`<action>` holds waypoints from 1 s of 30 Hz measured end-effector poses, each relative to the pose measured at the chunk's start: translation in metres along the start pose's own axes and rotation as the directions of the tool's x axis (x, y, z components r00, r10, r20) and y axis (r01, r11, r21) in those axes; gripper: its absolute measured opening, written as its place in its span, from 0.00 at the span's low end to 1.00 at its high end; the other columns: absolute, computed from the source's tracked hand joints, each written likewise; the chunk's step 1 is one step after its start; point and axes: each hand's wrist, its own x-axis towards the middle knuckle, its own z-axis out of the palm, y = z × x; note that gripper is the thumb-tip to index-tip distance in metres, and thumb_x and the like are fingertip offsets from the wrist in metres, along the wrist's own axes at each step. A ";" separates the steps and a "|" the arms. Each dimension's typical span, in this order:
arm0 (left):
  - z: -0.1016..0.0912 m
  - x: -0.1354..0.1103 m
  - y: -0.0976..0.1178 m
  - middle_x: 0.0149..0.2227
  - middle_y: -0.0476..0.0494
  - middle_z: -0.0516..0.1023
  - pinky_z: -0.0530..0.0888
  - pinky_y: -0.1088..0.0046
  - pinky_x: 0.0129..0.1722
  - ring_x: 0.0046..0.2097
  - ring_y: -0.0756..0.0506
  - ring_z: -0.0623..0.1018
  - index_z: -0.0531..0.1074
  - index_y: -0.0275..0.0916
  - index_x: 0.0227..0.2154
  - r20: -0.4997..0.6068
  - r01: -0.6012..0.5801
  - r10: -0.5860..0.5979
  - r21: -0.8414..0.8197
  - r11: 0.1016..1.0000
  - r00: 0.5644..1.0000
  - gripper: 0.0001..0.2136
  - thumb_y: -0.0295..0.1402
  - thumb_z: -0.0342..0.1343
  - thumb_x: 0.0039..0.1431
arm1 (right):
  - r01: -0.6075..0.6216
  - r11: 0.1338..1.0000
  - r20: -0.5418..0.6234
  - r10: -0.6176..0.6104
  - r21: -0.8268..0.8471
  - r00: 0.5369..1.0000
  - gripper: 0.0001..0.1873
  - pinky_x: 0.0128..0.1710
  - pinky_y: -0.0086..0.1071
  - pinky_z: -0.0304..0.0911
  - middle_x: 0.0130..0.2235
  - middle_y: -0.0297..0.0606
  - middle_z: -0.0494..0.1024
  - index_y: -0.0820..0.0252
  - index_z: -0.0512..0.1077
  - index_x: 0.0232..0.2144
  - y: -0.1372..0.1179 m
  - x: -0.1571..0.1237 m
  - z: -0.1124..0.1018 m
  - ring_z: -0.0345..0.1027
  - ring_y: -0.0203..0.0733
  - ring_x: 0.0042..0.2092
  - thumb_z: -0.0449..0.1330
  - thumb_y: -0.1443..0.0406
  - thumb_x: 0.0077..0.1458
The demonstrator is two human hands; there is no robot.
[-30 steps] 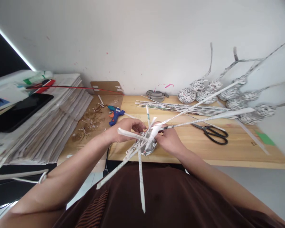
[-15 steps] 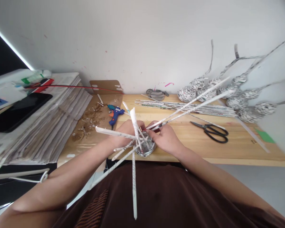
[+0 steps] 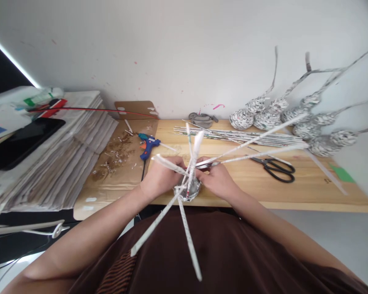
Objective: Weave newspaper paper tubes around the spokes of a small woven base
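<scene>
A small round piece woven from rolled newspaper (image 3: 186, 192) sits at the table's front edge, close to my body. Several paper tubes (image 3: 157, 225) stick out of it in all directions, some toward me, others up and to the right. My left hand (image 3: 167, 173) is closed on the far left side of the weave, its fingertips partly hidden behind tubes. Closed at the right side, my right hand (image 3: 216, 177) pinches the base of the paper tubes (image 3: 257, 139) that reach out to the right.
A blue glue gun (image 3: 149, 146) lies on littered cardboard (image 3: 110, 179) beside a newspaper stack (image 3: 88, 134). Black scissors (image 3: 277, 169) and a bundle of paper tubes (image 3: 239, 136) are on the table. Woven gourd-shaped pieces (image 3: 268, 116) stand at the back right; a phone (image 3: 24, 143) rests at left.
The woven piece has turned, so its tubes have swung around, the front ones toward the right. Both hands stay at its far side, with slight finger shifts.
</scene>
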 end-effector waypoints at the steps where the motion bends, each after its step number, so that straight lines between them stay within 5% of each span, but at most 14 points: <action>1: 0.000 -0.001 0.000 0.27 0.44 0.82 0.72 0.74 0.29 0.30 0.45 0.79 0.80 0.37 0.27 -0.003 0.012 -0.012 -0.017 1.000 1.000 0.05 0.28 0.58 0.52 | 0.008 0.999 -0.002 -0.008 -0.048 1.000 0.10 0.34 0.33 0.66 0.32 0.37 0.83 0.57 0.78 0.33 0.001 -0.002 -0.003 0.76 0.44 0.35 0.64 0.57 0.57; 5: 0.004 -0.006 -0.004 0.27 0.44 0.83 0.73 0.74 0.29 0.29 0.44 0.80 0.81 0.37 0.27 -0.079 0.025 -0.032 -0.086 0.996 0.996 0.06 0.30 0.60 0.53 | 0.003 0.970 -0.029 -0.011 -0.241 1.000 0.17 0.30 0.34 0.63 0.28 0.37 0.82 0.57 0.81 0.27 -0.004 -0.012 -0.017 0.75 0.44 0.31 0.63 0.53 0.59; 8: 0.007 -0.008 -0.009 0.26 0.44 0.82 0.73 0.74 0.29 0.29 0.45 0.79 0.80 0.37 0.26 -0.121 0.020 -0.035 -0.120 0.993 0.992 0.06 0.29 0.59 0.53 | 0.050 0.988 -0.003 -0.051 -0.144 0.999 0.14 0.30 0.32 0.64 0.34 0.37 0.84 0.56 0.82 0.35 -0.016 -0.021 -0.020 0.75 0.43 0.33 0.61 0.55 0.61; 12: 0.011 -0.009 -0.012 0.23 0.46 0.81 0.71 0.75 0.26 0.26 0.46 0.78 0.79 0.37 0.24 -0.136 0.014 -0.038 -0.169 0.985 0.990 0.06 0.29 0.59 0.53 | 0.271 0.944 0.148 -0.245 -0.187 0.958 0.09 0.45 0.38 0.68 0.43 0.39 0.83 0.54 0.80 0.40 -0.028 -0.025 -0.012 0.74 0.46 0.45 0.61 0.67 0.58; 16: 0.016 -0.011 -0.013 0.23 0.46 0.80 0.71 0.74 0.26 0.26 0.46 0.78 0.78 0.36 0.24 -0.170 0.029 -0.064 -0.200 0.979 0.983 0.05 0.30 0.60 0.52 | 0.391 0.839 0.162 -0.356 -0.378 0.921 0.11 0.52 0.43 0.65 0.43 0.42 0.81 0.56 0.79 0.37 -0.025 -0.020 0.001 0.72 0.50 0.47 0.63 0.72 0.52; 20: 0.022 -0.015 -0.016 0.27 0.44 0.82 0.73 0.72 0.28 0.29 0.45 0.78 0.78 0.37 0.26 -0.171 -0.017 -0.035 -0.293 0.956 0.985 0.04 0.30 0.60 0.53 | 0.384 0.821 0.031 -0.411 -0.422 0.911 0.03 0.46 0.41 0.66 0.35 0.40 0.80 0.56 0.77 0.32 -0.018 -0.015 0.010 0.71 0.48 0.40 0.64 0.67 0.53; 25: 0.029 -0.017 -0.024 0.27 0.47 0.81 0.72 0.73 0.30 0.28 0.48 0.77 0.78 0.39 0.27 -0.244 -0.032 -0.052 -0.326 0.945 0.968 0.05 0.32 0.60 0.57 | 0.238 0.971 -0.265 -0.239 -0.038 0.934 0.07 0.36 0.34 0.67 0.30 0.35 0.79 0.56 0.76 0.34 -0.018 -0.014 0.014 0.72 0.41 0.32 0.60 0.60 0.62; 30: 0.038 -0.018 -0.027 0.30 0.46 0.82 0.75 0.72 0.35 0.31 0.46 0.79 0.80 0.39 0.29 -0.316 -0.053 -0.080 -0.393 0.918 0.945 0.05 0.33 0.63 0.57 | 0.211 0.971 -0.409 -0.147 0.115 0.901 0.06 0.33 0.32 0.67 0.29 0.33 0.77 0.56 0.76 0.36 -0.017 -0.013 0.016 0.71 0.38 0.30 0.63 0.60 0.61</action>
